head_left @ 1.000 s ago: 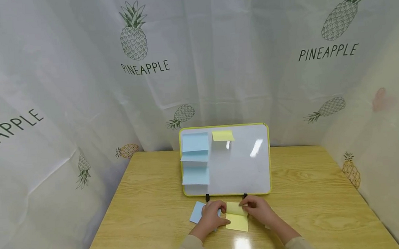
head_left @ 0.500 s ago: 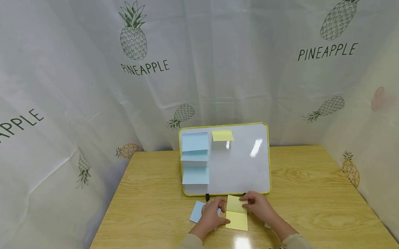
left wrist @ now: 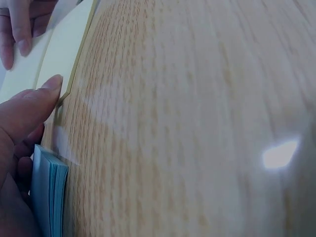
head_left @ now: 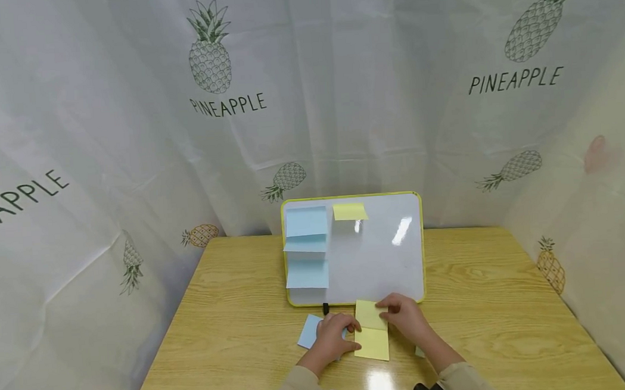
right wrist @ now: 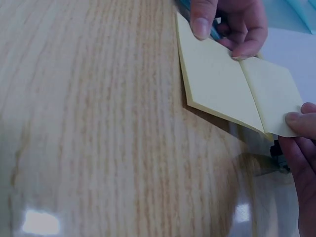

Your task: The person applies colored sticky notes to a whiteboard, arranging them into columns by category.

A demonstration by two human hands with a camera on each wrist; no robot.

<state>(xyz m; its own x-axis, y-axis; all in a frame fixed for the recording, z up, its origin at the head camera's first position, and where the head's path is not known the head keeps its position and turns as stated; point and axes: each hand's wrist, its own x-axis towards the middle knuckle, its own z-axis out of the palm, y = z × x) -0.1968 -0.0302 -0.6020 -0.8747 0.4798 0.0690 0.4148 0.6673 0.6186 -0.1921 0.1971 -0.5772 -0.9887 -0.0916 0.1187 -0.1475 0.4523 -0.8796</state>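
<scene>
A yellow sticky note pad point(head_left: 372, 344) is between my hands in front of the whiteboard point(head_left: 376, 262). Its top sheet point(right wrist: 274, 94) is peeled up and folded away from me, still joined to the pad along a crease. My left hand point(head_left: 329, 338) holds the pad by its left edge, the thumb point(left wrist: 47, 89) over its face. With thumb and forefinger my right hand point(head_left: 408, 321) pinches the right edge of the raised sheet. A blue sticky note pad point(left wrist: 52, 192) lies on the table beside my left hand, partly hidden by it in the head view.
Several blue notes point(head_left: 306, 222) run down the whiteboard's left side, and one yellow note point(head_left: 350, 211) hangs near its top. A black foot point(head_left: 326, 308) shows below the board. A small pale piece point(head_left: 419, 352) peeks out by my right wrist. Pineapple-print curtain point(head_left: 349, 97) surrounds the wooden table point(head_left: 234, 319).
My right hand has moved away from me, toward the board, drawing the yellow sheet further up off the pad. The left hand stays in place, its forefinger slightly closer to the pad.
</scene>
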